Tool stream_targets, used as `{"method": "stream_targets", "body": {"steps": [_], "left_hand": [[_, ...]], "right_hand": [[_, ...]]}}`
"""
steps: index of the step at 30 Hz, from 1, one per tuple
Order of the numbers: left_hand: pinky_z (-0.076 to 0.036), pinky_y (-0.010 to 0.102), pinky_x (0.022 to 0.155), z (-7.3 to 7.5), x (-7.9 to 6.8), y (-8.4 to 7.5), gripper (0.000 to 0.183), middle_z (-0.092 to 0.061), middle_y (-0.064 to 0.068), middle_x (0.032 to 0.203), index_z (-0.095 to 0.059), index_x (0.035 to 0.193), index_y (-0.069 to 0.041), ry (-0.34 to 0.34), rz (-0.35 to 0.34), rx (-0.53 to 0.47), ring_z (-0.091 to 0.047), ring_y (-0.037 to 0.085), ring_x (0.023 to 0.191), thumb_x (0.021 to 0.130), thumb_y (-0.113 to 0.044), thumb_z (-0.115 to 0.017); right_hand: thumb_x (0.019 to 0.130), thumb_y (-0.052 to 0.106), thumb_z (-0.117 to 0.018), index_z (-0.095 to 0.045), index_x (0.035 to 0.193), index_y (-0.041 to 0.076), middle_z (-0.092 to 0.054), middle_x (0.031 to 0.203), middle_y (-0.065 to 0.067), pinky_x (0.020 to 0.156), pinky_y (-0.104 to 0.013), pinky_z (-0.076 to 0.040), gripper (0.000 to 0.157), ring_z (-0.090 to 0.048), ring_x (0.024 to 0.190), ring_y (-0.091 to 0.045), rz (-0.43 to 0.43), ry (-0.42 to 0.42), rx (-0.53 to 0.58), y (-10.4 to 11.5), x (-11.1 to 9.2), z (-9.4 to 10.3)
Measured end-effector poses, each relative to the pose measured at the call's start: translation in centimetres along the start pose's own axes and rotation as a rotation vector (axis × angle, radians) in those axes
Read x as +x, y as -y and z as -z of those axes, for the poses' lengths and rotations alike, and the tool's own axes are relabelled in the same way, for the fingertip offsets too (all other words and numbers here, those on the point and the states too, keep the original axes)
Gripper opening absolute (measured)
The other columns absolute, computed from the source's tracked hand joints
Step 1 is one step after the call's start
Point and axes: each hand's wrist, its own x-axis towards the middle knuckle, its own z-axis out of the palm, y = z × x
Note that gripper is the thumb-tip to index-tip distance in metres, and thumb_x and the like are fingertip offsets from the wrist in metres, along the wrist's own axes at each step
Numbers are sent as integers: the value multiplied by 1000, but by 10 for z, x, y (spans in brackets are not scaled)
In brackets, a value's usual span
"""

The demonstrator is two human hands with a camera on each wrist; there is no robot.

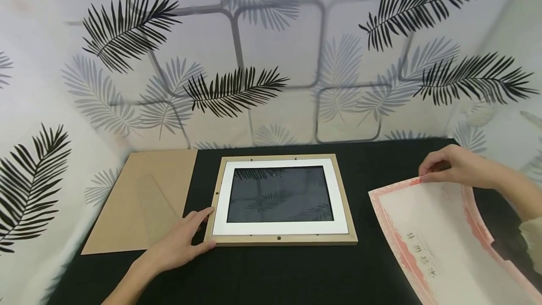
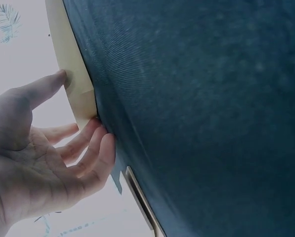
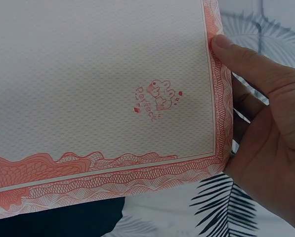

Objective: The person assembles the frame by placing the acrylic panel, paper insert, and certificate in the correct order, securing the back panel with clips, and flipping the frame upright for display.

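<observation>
A light wooden picture frame [image 1: 279, 238] lies on the black tabletop, with a white mat border around a dark, glossy, reflecting centre. My left hand [image 1: 179, 244] holds its near left corner, thumb on the near edge and fingers along the left edge. In the left wrist view, the thumb and curved fingers of that hand [image 2: 63, 153] meet the pale wood [image 2: 80, 94]. My right hand [image 1: 459, 168] pinches the edge of a certificate sheet [image 1: 457, 234] with a pink patterned border, raised at the right. A small red printed drawing [image 3: 162, 96] shows near its held corner.
A flat brown board [image 1: 148, 196] lies left of the frame, partly behind my left forearm. Black cloth [image 1: 296, 272] covers the table. A pale curtain [image 1: 279, 51] with leaf prints hangs along the back and sides.
</observation>
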Motion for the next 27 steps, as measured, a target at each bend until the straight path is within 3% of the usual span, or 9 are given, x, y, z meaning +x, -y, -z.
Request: {"method": "stream_targets", "body": {"steps": [6,10,14,19,27], "left_hand": [[-55,50,86,6,4,-6,74,-54,23,134,-46,147,2,-5,2,28,-64,37,106,91,-31,-80],[-53,51,88,12,11,-15,67,-58,21,127,-50,142,6,-77,-40,82,-61,36,109,91,-28,-79],[-53,49,87,20,20,-28,61,-61,16,122,-53,140,4,-121,-80,67,-61,34,107,94,-30,-76],[-54,47,84,25,39,-48,57,-63,11,125,-56,140,-3,-101,-92,8,-63,30,107,97,-37,-71],[-54,41,86,24,79,-89,49,-67,5,119,-61,137,-9,-128,-194,-99,-66,23,104,98,-38,-70]], "right_hand": [[89,6,-79,-74,95,19,-67,86,11,63,-26,-55,14,-62,71,-11,-12,52,6,29,40,5],[90,9,-79,-75,94,18,-67,87,10,68,-28,-56,11,-63,75,-13,-15,95,22,53,67,6],[91,11,-79,-76,95,17,-67,89,8,72,-29,-56,8,-63,79,-15,-19,120,37,72,92,1],[91,11,-79,-76,96,15,-68,91,6,75,-30,-57,7,-64,81,-16,21,132,53,86,118,-11],[91,11,-78,-77,96,14,-69,92,4,77,-32,-57,6,-66,83,-15,74,141,93,100,148,-35]]}}
